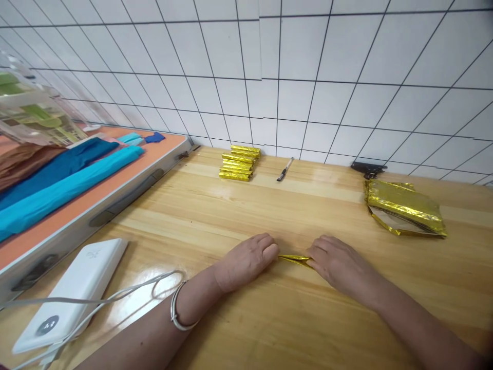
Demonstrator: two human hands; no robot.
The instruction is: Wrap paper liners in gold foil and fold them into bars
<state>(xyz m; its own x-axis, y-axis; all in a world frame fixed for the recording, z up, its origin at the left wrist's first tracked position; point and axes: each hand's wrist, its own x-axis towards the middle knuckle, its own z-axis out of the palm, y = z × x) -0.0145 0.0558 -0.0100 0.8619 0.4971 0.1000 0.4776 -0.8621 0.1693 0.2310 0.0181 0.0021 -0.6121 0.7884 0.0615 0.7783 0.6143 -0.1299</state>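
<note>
A narrow folded strip of gold foil paper (295, 258) lies low over the wooden table, between my two hands. My left hand (248, 261) has its fingers closed on the strip's left end. At the right end, the fingers of my right hand (339, 264) are pressed together on it. The strip's two layers part slightly near my right hand. Several folded gold pieces (238, 165) lie in a row near the wall. A stack of gold foil sheets (406, 205) rests at the right, its front edge gaping.
A pen (285, 170) and a black clip (368, 168) lie near the tiled wall. A white power bank (73, 293) with cables sits front left. Rolled blue cloth (73, 189) lies on an orange surface (154, 151) beside a plastic container (34, 113).
</note>
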